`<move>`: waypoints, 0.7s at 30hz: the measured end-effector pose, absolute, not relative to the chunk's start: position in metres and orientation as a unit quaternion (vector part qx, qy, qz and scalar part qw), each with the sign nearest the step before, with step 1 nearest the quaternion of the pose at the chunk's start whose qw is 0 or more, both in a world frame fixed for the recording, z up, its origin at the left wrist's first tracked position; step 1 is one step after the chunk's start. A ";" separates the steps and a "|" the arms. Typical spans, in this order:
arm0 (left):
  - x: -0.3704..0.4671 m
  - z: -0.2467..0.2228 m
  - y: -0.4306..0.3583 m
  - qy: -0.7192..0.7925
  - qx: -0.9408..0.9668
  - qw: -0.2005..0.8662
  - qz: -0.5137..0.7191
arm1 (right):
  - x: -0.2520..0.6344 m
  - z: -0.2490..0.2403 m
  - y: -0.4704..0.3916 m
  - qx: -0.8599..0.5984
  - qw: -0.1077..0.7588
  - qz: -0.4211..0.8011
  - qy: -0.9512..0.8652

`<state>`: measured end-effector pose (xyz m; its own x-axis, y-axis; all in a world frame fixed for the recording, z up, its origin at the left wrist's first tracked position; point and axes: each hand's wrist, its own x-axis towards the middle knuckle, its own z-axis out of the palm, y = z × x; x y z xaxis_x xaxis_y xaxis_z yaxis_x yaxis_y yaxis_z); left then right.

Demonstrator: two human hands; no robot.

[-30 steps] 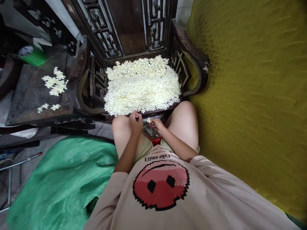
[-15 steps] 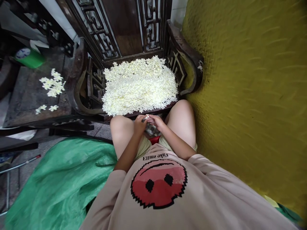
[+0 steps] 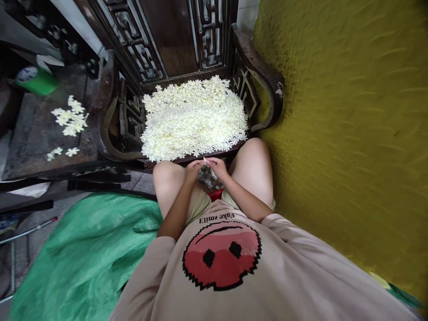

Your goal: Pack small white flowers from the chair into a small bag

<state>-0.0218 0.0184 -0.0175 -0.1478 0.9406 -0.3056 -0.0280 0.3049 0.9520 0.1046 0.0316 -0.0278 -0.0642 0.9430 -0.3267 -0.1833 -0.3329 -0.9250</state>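
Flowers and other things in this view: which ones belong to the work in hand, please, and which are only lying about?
Seemingly in the work:
small white flower, between left hand and right hand
flower heap on chair
loose flowers on side table, probably

Seemingly just lying about:
green roll
green sheet
metal tube

The white piece at the fingertips of the hands is too small to be made out. Beneath them, a speckled surface is partly hidden. Left of them, metal rods are cut off by the edge; green sheeting is partly covered by a sleeve.
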 end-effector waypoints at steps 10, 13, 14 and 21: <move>-0.026 -0.018 0.019 0.584 0.321 0.614 0.423 | 0.105 -0.012 0.029 -0.529 0.433 0.635 -0.360; -0.026 -0.016 0.019 0.584 0.321 0.615 0.421 | 0.105 -0.009 0.029 -0.532 0.426 0.641 -0.353; -0.026 -0.016 0.019 0.584 0.318 0.616 0.422 | 0.105 -0.008 0.029 -0.532 0.426 0.642 -0.351; -0.023 -0.013 0.019 0.612 0.347 0.565 0.432 | 0.105 -0.014 0.030 -0.522 0.428 0.649 -0.352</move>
<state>-0.0232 0.0188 -0.0134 -0.1215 0.9120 -0.3918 -0.0642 0.3867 0.9200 0.1050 0.0301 -0.0139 -0.0888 0.9224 -0.3758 -0.1886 -0.3861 -0.9030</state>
